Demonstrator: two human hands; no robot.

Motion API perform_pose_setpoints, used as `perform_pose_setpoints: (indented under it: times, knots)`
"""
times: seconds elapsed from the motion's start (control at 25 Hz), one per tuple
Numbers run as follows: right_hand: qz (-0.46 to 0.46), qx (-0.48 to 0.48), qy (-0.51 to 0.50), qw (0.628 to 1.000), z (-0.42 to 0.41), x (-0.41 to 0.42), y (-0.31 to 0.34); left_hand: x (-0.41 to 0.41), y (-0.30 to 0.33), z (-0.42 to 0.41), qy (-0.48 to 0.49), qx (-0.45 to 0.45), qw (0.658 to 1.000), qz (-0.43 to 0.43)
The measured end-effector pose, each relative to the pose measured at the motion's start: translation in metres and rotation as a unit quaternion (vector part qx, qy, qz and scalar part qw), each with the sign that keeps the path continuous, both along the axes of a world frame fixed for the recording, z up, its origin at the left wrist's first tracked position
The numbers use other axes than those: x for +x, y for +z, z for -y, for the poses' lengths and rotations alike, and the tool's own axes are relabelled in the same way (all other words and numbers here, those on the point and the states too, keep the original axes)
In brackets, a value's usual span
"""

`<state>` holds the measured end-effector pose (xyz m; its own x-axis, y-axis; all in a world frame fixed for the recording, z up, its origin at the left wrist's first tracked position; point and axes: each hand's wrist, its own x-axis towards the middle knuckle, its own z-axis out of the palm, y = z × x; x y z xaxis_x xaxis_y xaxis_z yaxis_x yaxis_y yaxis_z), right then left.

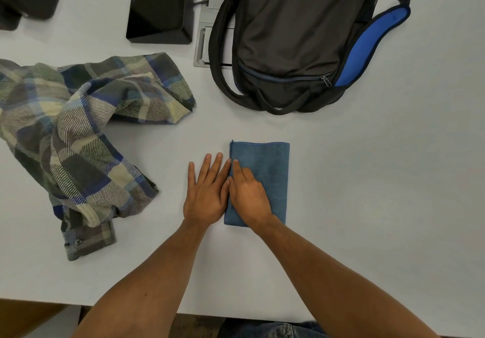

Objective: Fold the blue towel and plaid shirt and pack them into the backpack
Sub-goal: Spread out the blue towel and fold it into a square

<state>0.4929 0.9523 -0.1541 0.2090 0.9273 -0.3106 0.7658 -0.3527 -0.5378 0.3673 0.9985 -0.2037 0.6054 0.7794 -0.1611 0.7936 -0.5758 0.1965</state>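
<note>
Head view: at the near edge of the white tabletop [367, 180] both forearms reach in from below. The left hand [206, 193] lies flat on the bare surface, its fingers [207, 165] straight and slightly spread, touching the left edge of the blue towel [270, 169]. The right hand [249, 193] rests on the towel's left part, fingers loosely bent and pressing down, gripping nothing. The towel is folded into a narrow upright rectangle with squared edges; open tabletop lies to its right and beyond it. Left of the hands, well apart, the plaid shirt [78, 140] sprawls crumpled, one cuff pointing near. Farther off, the dark backpack [294, 35] lies flat, a blue-lined strap along its right side. A black box [160, 6] sits far left of it.
</note>
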Motion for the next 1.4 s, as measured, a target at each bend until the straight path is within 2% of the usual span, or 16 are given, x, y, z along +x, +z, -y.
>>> perform_pose_setpoints:
  times: [0.2,0.28,0.44,0.64,1.04,1.4]
  knots:
    - [-0.029,-0.025,0.014,0.999,0.003,0.004,0.000,0.001,0.002,0.000,0.008,-0.005,1.000,0.011]
    - [-0.035,-0.004,0.015,0.999,0.004,0.006,0.002,0.001,0.001,0.000,0.005,-0.007,1.000,0.011]
    - [0.127,0.174,0.012,0.976,0.018,0.018,-0.012,0.001,0.002,-0.001,0.000,-0.013,1.000,0.009]
    - [0.205,0.131,0.019,0.970,0.033,0.037,-0.010,0.001,0.003,0.000,0.007,-0.007,1.000,0.008]
    - [0.202,0.016,0.061,0.977,0.035,0.045,-0.026,0.001,0.006,0.000,0.003,-0.013,1.000,0.007]
    - [0.202,0.006,0.057,0.978,0.030,0.042,-0.031,0.002,0.004,0.000,-0.001,-0.012,1.000,-0.007]
